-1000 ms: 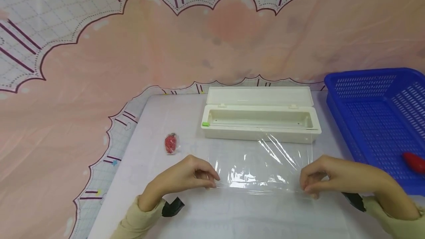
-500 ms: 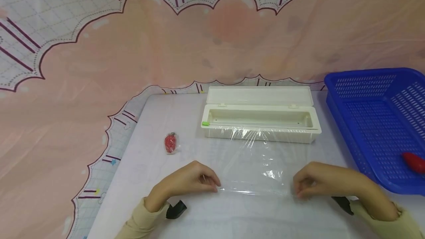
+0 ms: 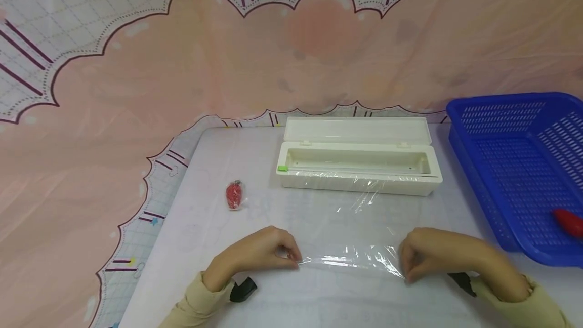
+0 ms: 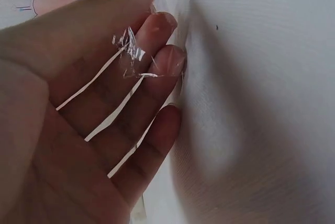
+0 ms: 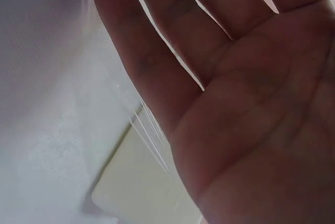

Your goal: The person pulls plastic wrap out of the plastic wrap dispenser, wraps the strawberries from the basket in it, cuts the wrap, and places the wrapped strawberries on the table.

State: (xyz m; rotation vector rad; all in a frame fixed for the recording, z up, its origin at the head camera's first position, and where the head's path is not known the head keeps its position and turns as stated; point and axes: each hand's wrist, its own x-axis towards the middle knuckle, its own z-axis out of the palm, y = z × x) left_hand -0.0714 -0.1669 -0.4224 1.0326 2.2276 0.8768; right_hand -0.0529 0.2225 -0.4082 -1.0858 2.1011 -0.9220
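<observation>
A sheet of clear cling film (image 3: 350,261) stretches between the two hands, low over the white table, and runs back to the front of a long white dispenser box (image 3: 355,184). Its left corner is pinched by the left hand (image 3: 259,254) between thumb and fingers; in the left wrist view, crinkled film (image 4: 131,54) lies over the fingers (image 4: 170,59). At the other corner the right hand (image 3: 439,253) pinches the film with bent fingers. The right wrist view shows its palm, with the white box (image 5: 141,182) behind; those fingertips lie outside that view.
The box's lid (image 3: 357,130) stands raised at the back. On the left lies a small red strawberry-like fruit (image 3: 234,195) wrapped in clear film. A blue plastic basket (image 3: 484,178) at the right holds a red object (image 3: 568,222). A patterned cloth (image 3: 319,59) hangs behind.
The right hand has shifted left and a little toward the person. The left hand has come slightly nearer too, and the film between them is gathered into a narrower, creased strip.
</observation>
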